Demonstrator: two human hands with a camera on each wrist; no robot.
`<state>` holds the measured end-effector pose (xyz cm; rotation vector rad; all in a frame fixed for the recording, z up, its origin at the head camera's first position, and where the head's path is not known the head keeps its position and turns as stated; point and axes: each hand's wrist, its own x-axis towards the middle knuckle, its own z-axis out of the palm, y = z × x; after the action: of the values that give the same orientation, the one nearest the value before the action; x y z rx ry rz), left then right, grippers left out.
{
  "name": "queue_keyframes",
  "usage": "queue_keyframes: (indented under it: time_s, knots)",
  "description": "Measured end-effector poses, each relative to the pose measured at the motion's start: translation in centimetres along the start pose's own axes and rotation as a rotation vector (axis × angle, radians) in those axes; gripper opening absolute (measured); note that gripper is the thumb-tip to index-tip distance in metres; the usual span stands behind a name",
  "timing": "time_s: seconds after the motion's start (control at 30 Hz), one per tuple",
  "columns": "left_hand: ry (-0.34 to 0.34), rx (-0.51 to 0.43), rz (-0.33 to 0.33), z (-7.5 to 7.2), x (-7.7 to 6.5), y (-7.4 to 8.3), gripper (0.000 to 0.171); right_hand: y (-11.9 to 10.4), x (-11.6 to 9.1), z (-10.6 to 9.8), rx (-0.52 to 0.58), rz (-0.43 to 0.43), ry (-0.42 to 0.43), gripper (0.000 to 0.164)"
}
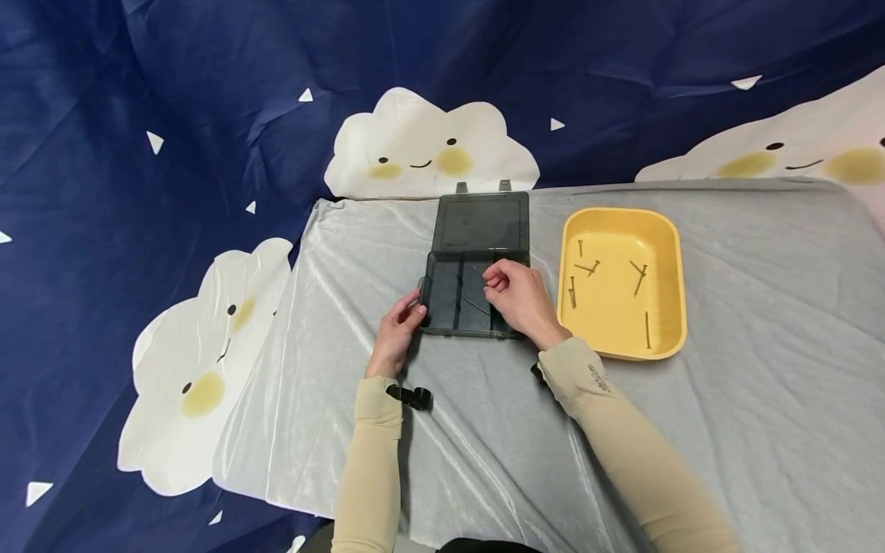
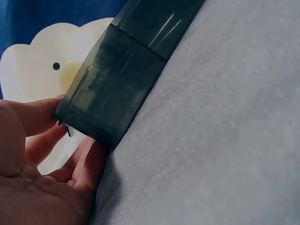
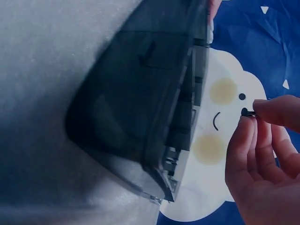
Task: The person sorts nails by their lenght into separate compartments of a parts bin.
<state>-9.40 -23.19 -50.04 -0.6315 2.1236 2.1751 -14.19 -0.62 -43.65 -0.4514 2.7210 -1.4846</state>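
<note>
A dark translucent compartment box (image 1: 439, 296) lies on the grey cloth, its lid (image 1: 482, 221) folded back away from me. My left hand (image 1: 399, 330) grips the box's left end, fingers at its upper and lower edges in the left wrist view. Over the right part of the box hovers my right hand (image 1: 515, 296). Thumb and index finger pinch a small dark screw (image 3: 244, 112), its round head sticking out in the right wrist view. Another screw (image 1: 477, 306) lies slanted in the middle compartment. The right compartment is partly hidden by the right hand.
Right of the box stands a yellow tray (image 1: 681, 284) with several loose screws, among them a long one (image 1: 648, 330). Grey cloth (image 1: 760, 369) covers the table. Behind hangs a dark blue curtain (image 1: 242, 92) with cloud pictures.
</note>
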Motion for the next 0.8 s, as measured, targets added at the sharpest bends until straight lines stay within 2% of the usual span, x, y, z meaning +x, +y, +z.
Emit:
queue_keyframes:
  time_s: [0.23,0.53,0.8]
  knots:
    - [-0.004,0.003,0.007,-0.1,0.0,0.0,0.043,0.5,0.5,0.6,-0.008,0.056,-0.043,0.012]
    - [-0.003,-0.004,-0.001,0.0,0.2,-0.2,0.043,0.9,1.1,1.3,-0.024,0.070,-0.082,0.015]
    - [0.001,0.006,-0.005,-0.1,0.3,-0.2,0.043,1.3,1.5,1.7,-0.043,0.078,-0.080,0.014]
